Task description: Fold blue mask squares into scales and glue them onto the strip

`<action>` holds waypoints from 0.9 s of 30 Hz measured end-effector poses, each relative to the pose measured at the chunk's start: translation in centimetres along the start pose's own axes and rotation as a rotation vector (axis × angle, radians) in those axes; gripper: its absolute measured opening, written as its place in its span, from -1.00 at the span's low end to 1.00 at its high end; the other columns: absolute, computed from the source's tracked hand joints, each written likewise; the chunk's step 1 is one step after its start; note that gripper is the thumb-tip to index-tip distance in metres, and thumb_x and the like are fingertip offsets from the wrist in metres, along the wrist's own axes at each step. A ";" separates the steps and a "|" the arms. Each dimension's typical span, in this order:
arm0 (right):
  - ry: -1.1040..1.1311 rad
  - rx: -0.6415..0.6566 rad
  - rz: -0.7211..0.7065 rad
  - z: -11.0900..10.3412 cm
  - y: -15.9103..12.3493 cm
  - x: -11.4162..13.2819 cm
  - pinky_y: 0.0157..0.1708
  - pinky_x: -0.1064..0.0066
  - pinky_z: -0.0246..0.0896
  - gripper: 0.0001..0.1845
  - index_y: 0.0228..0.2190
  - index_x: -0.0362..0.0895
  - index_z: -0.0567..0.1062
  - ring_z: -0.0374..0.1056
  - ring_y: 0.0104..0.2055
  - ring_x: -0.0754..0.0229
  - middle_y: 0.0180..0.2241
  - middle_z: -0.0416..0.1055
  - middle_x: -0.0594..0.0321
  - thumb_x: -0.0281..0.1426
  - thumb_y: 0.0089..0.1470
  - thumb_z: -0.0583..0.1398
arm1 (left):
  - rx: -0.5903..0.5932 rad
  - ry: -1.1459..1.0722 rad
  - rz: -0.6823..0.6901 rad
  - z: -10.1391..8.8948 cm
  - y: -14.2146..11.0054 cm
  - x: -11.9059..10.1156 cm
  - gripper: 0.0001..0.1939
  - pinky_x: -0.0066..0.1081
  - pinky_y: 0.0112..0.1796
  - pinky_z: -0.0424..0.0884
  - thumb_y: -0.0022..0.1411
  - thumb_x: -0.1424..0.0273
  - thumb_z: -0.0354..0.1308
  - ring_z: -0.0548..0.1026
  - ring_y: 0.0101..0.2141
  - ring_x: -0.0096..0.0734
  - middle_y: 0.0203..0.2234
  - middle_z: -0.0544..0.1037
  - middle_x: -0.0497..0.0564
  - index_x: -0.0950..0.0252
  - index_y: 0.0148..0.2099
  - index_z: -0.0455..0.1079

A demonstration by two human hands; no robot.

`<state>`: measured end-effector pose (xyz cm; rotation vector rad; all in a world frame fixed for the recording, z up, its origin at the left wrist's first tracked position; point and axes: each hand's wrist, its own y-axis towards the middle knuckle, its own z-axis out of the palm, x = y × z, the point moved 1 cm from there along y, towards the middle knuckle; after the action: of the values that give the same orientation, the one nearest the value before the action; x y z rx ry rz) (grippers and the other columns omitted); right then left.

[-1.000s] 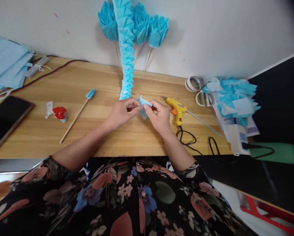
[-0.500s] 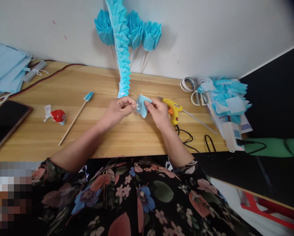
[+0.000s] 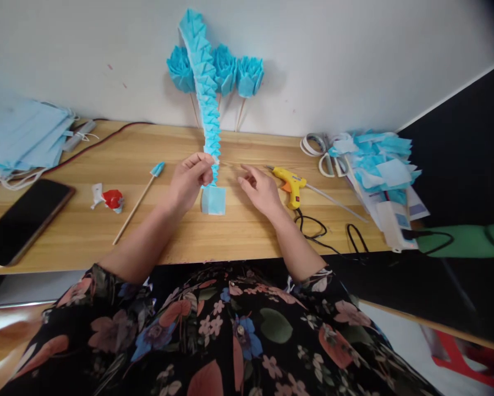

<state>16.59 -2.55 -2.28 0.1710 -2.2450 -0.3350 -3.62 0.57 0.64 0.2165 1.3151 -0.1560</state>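
A small square of blue fabric (image 3: 214, 201) lies on the table at the near end of a long strip of folded blue pieces (image 3: 206, 77). The strip stretches back across the table and up in front of the wall. Just left of its lower end is my left hand (image 3: 189, 179), thumb and fingers pinched together; whatever may be between them is too small to make out. My right hand (image 3: 261, 190) hovers over the table right of the square, fingers apart and empty. Beside it lies a yellow hot glue gun (image 3: 290, 184) with a glue stick in its back.
Blue fabric flowers on sticks (image 3: 250, 77) lean at the wall. Left are a blue-tipped stick (image 3: 135, 209), a red-and-white wrapper (image 3: 113, 199), a phone (image 3: 26, 220) and face masks (image 3: 24, 135). Right are tape (image 3: 311, 144), scissors (image 3: 327, 165), blue scraps (image 3: 383, 159) and a power strip (image 3: 395, 223).
The blue square has left my right hand and now lies on the table below the strip. My right hand has opened. My left hand stays pinched. The view has shifted slightly.
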 end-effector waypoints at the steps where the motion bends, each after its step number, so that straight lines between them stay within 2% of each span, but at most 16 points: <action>1: 0.022 -0.036 -0.038 -0.1 0.0 0.2 -0.20 0.26 0.33 -0.65 0.01 -0.07 0.55 0.43 -0.26 0.15 -0.25 0.58 0.17 -0.28 0.20 0.21 | 0.018 0.018 -0.010 0.2 -0.2 0.0 -0.73 -0.39 -0.49 0.17 0.12 0.17 0.29 0.16 -0.63 -0.53 -0.71 0.20 -0.18 0.21 -0.42 0.34; 3: 0.100 -0.063 -0.087 -0.4 -0.2 0.8 -0.19 0.28 0.35 -0.66 0.00 -0.07 0.56 0.46 -0.19 0.14 -0.18 0.59 0.13 -0.27 0.26 0.16 | 0.057 0.034 -0.023 0.6 -0.5 0.0 -0.73 -0.39 -0.50 0.15 0.11 0.16 0.32 0.15 -0.64 -0.54 -0.72 0.19 -0.19 0.21 -0.41 0.37; 5: 0.194 -0.037 -0.105 -0.7 -0.4 1.6 -0.23 0.31 0.37 -0.67 -0.02 -0.04 0.57 0.48 -0.18 0.16 -0.16 0.60 0.14 -0.23 0.27 0.15 | 0.095 0.040 -0.043 1.0 -0.8 0.1 -0.72 -0.39 -0.51 0.14 0.10 0.16 0.34 0.16 -0.64 -0.55 -0.72 0.20 -0.20 0.22 -0.41 0.40; 11: 0.365 0.019 -0.174 -0.9 -0.7 2.6 -0.17 0.29 0.42 -0.73 -0.07 0.03 0.60 0.49 -0.19 0.20 -0.18 0.60 0.23 -0.25 0.18 0.28 | 0.124 0.039 -0.118 1.5 -1.1 0.7 -0.69 -0.44 -0.55 0.03 -0.02 0.15 0.42 0.12 -0.64 -0.59 -0.72 0.24 -0.19 0.25 -0.43 0.45; 17: 0.307 -0.032 -0.275 -0.8 -0.8 2.9 -0.24 0.30 0.41 -0.79 -0.16 0.02 0.62 0.47 -0.23 0.21 -0.23 0.59 0.24 -0.33 0.12 0.34 | 0.149 0.016 -0.139 1.5 -1.0 1.0 -0.68 -0.46 -0.56 0.01 -0.02 0.13 0.43 0.13 -0.63 -0.60 -0.71 0.24 -0.19 0.26 -0.43 0.48; 21: 0.240 -0.071 -0.279 -0.8 -0.9 3.3 -0.25 0.30 0.39 -0.83 -0.17 0.03 0.61 0.45 -0.28 0.22 -0.30 0.58 0.27 -0.34 0.14 0.32 | 0.189 0.028 -0.145 1.4 -1.1 1.1 -0.66 -0.46 -0.56 0.00 -0.01 0.11 0.43 0.12 -0.63 -0.60 -0.72 0.24 -0.18 0.27 -0.42 0.50; 25: 0.211 -0.082 -0.272 -0.9 -0.9 3.6 -0.30 0.32 0.34 -0.95 -0.32 -0.02 0.59 0.41 -0.31 0.22 -0.35 0.56 0.28 -0.34 0.16 0.29 | 0.206 0.052 -0.158 1.4 -1.1 1.1 -0.64 -0.46 -0.57 0.00 -0.03 0.10 0.43 0.11 -0.65 -0.61 -0.73 0.23 -0.19 0.28 -0.44 0.47; 27: 0.206 -0.082 -0.265 -0.8 -0.9 3.6 -0.30 0.33 0.32 -0.91 -0.38 -0.04 0.56 0.40 -0.31 0.22 -0.36 0.55 0.28 -0.33 0.17 0.27 | 0.203 0.060 -0.162 1.4 -1.2 1.1 -0.63 -0.47 -0.56 0.01 -0.02 0.09 0.42 0.11 -0.64 -0.61 -0.73 0.24 -0.18 0.29 -0.44 0.47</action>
<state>14.95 -4.38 0.57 0.4415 -2.0027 -0.5259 -2.32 -0.93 -0.20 0.2882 1.3769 -0.4245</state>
